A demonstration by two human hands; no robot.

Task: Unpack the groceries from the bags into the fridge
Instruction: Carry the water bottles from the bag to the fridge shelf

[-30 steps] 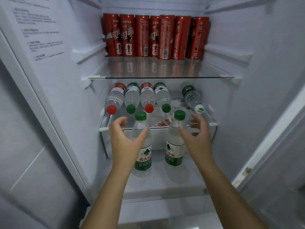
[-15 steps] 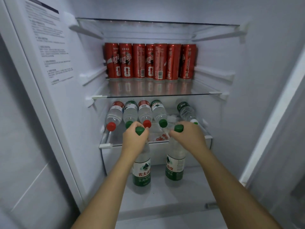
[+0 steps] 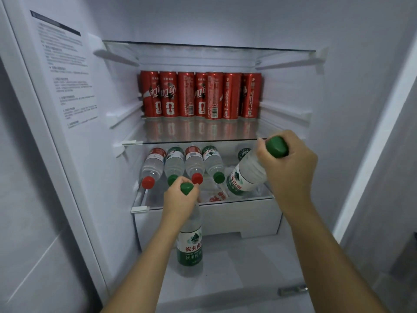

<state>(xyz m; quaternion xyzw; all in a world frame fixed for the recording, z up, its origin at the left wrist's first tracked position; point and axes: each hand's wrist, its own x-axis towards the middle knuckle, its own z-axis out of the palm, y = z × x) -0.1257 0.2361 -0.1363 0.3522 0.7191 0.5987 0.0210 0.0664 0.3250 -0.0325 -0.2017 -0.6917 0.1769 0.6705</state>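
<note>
My left hand (image 3: 180,201) grips the neck of a green-capped water bottle (image 3: 190,247) that stands upright on the fridge's lowest level. My right hand (image 3: 291,170) grips the neck of a second green-capped water bottle (image 3: 244,177), lifted and tilted with its base pointing into the middle compartment. Several water bottles (image 3: 182,163) with red and green caps lie side by side there on a glass shelf (image 3: 248,201), caps toward me. Another bottle (image 3: 243,152) lies behind the tilted one, mostly hidden.
A row of several red soda cans (image 3: 199,96) stands at the back of the upper glass shelf (image 3: 203,134). A white drawer front (image 3: 225,219) sits under the bottle shelf. The fridge's left wall carries a printed label (image 3: 67,71). A top glass shelf (image 3: 209,47) spans above the cans.
Both hands closed on the necks of the two upright bottles. My right hand then lifted its bottle and tilted it toward the bottle shelf. The left bottle has stayed standing.
</note>
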